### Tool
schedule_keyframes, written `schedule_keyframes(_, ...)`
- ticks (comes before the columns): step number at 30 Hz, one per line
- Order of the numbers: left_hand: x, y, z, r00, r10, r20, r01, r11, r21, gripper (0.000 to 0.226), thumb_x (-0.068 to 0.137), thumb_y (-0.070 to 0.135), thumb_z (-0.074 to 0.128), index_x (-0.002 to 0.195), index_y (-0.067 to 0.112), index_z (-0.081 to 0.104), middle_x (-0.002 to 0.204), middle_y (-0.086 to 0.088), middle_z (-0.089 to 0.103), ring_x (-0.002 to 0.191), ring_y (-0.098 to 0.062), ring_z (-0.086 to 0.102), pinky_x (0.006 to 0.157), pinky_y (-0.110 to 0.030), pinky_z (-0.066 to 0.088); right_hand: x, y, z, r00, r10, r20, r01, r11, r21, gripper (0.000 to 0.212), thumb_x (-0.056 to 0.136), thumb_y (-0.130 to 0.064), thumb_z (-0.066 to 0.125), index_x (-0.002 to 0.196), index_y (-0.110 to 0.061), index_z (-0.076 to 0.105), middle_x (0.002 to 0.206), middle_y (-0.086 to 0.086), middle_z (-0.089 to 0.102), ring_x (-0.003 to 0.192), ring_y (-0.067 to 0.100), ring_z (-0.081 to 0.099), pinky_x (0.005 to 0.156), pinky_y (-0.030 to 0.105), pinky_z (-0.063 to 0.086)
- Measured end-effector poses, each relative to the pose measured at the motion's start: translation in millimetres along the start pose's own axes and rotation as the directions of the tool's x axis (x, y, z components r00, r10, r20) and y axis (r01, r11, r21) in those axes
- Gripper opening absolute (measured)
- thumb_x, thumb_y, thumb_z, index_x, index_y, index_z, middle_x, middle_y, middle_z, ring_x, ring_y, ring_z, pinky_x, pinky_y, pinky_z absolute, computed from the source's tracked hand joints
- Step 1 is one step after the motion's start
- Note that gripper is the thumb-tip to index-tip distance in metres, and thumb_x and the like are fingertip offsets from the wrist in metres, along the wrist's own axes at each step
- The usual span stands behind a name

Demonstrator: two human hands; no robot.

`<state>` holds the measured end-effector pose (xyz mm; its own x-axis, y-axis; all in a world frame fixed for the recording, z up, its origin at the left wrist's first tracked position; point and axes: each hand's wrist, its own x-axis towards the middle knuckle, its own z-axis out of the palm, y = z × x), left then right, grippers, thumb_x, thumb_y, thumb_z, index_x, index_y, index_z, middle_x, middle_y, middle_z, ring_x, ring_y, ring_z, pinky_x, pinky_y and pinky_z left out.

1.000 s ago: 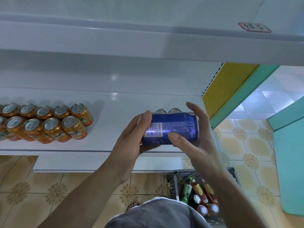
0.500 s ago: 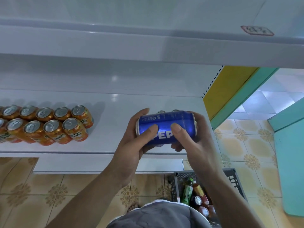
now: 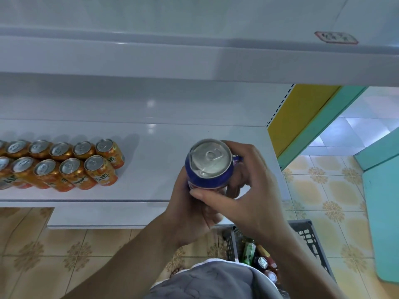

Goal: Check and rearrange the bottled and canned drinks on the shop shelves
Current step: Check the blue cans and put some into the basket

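Blue can [image 3: 208, 169] upright, silver lid and tab facing camera, held by both grips over front of white shelf [image 3: 155, 160], toward its right end. Left grip [image 3: 190, 216] curled round can's lower body from below. Right grip [image 3: 252, 190] curled round it from right, thumb across near side, fingers behind. Orange cans [image 3: 64, 167] in two rows on same shelf, well apart to left. Dark basket [image 3: 308, 234] on tiled floor [image 3: 323, 186] below right, bottles inside.

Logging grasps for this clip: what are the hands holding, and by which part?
The blue can, by its side wall: left hand on its left, right hand round its right and front.
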<state>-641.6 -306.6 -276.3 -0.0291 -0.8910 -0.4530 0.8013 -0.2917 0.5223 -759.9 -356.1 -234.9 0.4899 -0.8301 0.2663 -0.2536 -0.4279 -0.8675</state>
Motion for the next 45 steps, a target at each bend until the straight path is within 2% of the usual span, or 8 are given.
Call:
schedule_keyframes(4, 4.2, -6.5, 6.0, 1.0, -0.017, 0.017, 0.017, 0.999, -0.03, 0.052, 0.093, 0.059, 0.046, 0.103, 0.018, 0.077, 0.123, -0.009, 0.06, 0.121, -0.023, 0.051, 0.101, -0.035, 0.038, -4.1, 3.3, -11.4, 0.996, -0.083, -0.024, 0.082, 0.995, -0.058, 0.075, 0.058, -0.044, 0.091, 0.124, -0.035, 0.057, 0.105, -0.015, 0.062, 0.064, 0.017, 0.061, 0.061, 0.015, 0.045)
schedule_keyframes(8, 10.3, -11.0, 14.2, 0.999, -0.04, -0.022, 0.041, 0.998, 0.047, 0.057, 0.078, 0.062, 0.067, 0.111, 0.016, 0.069, 0.13, -0.015, 0.033, 0.119, -0.03, 0.024, 0.088, -0.037, 0.028, -9.7, 12.6, -23.3, 1.0, -0.009, -0.023, 0.009, 1.0, 0.01, 0.074, 0.059, -0.047, 0.09, 0.122, -0.039, 0.054, 0.101, -0.013, 0.066, 0.07, 0.014, 0.064, 0.062, 0.017, 0.046)
schedule_keyframes(13, 14.1, -26.8, 11.0, 0.989, 0.059, -0.139, -0.054, 0.998, 0.036, 0.046, 0.098, 0.044, 0.046, 0.121, 0.013, 0.07, 0.125, -0.013, 0.067, 0.113, -0.026, 0.065, 0.088, -0.034, 0.056, -16.5, 37.1, -38.9, 0.997, 0.043, 0.067, -0.051, 0.992, 0.115, 0.08, 0.068, -0.038, 0.087, 0.135, -0.041, 0.042, 0.118, -0.03, 0.06, 0.094, 0.011, 0.071, 0.065, 0.025, 0.054)
schedule_keyframes(16, 7.1, -36.1, 11.2, 0.966, 0.173, -0.191, -0.17, 0.985, 0.036, 0.048, 0.088, 0.036, 0.057, 0.128, 0.009, 0.063, 0.126, -0.015, 0.067, 0.114, -0.029, 0.066, 0.095, -0.038, 0.055, -22.2, 56.3, -44.9, 0.973, 0.196, 0.122, -0.222, 0.942, 0.251, 0.065, 0.072, -0.043, 0.083, 0.127, -0.042, 0.049, 0.113, -0.02, 0.066, 0.093, 0.01, 0.071, 0.067, 0.026, 0.057)
schedule_keyframes(20, -7.0, -56.3, 12.6, 0.912, 0.395, -0.111, -0.31, 0.84, 0.445, 0.054, 0.081, 0.013, 0.072, 0.132, 0.017, 0.053, 0.122, -0.005, 0.068, 0.108, -0.022, 0.067, 0.088, -0.031, 0.057, -25.6, 82.1, -50.3, 0.775, 0.571, 0.27, -0.629, 0.656, 0.417, 0.062, 0.073, -0.062, 0.075, 0.117, -0.023, 0.058, 0.088, 0.003, 0.07, 0.062, 0.008, 0.063, 0.057, 0.022, 0.05)
schedule_keyframes(25, -16.2, -84.4, 14.2, 0.831, 0.545, -0.112, -0.359, 0.679, 0.64, 0.074, 0.069, 0.019, 0.083, 0.134, 0.031, 0.049, 0.123, 0.01, 0.067, 0.11, -0.014, 0.067, 0.082, -0.025, 0.056, -32.6, 110.2, -47.3, 0.614, 0.635, 0.469, -0.787, 0.454, 0.417, 0.053, 0.083, -0.065, 0.058, 0.095, -0.014, 0.065, 0.069, 0.003, 0.058, 0.052, 0.011, 0.048, 0.049, 0.023, 0.04)
schedule_keyframes(36, -51.2, -146.2, 0.9, 0.825, 0.554, -0.109, -0.223, 0.497, 0.839, 0.068, 0.07, 0.036, 0.082, 0.13, 0.042, 0.05, 0.125, 0.019, 0.062, 0.115, -0.008, 0.063, 0.09, -0.02, 0.052, -107.1, 122.6, -52.4, 0.503, 0.628, 0.594, -0.862, 0.311, 0.401, 0.044, 0.092, -0.061, 0.046, 0.096, -0.02, 0.063, 0.064, -0.001, 0.056, 0.048, 0.008, 0.042, 0.048, 0.024, 0.029)
schedule_keyframes(45, -51.2, -268.8, -19.2, 0.917, 0.301, -0.261, 0.126, 0.403, 0.906, 0.086, 0.079, 0.038, 0.081, 0.15, 0.036, 0.032, 0.143, 0.015, 0.044, 0.114, 0.007, 0.046, 0.084, 0.0, 0.033, -207.4, 175.9, -108.8, 0.396, 0.835, 0.383, -0.918, 0.366, 0.151, 0.038, 0.094, -0.047, 0.058, 0.121, -0.02, 0.066, 0.085, 0.004, 0.067, 0.057, 0.009, 0.054, 0.056, 0.024, 0.042)
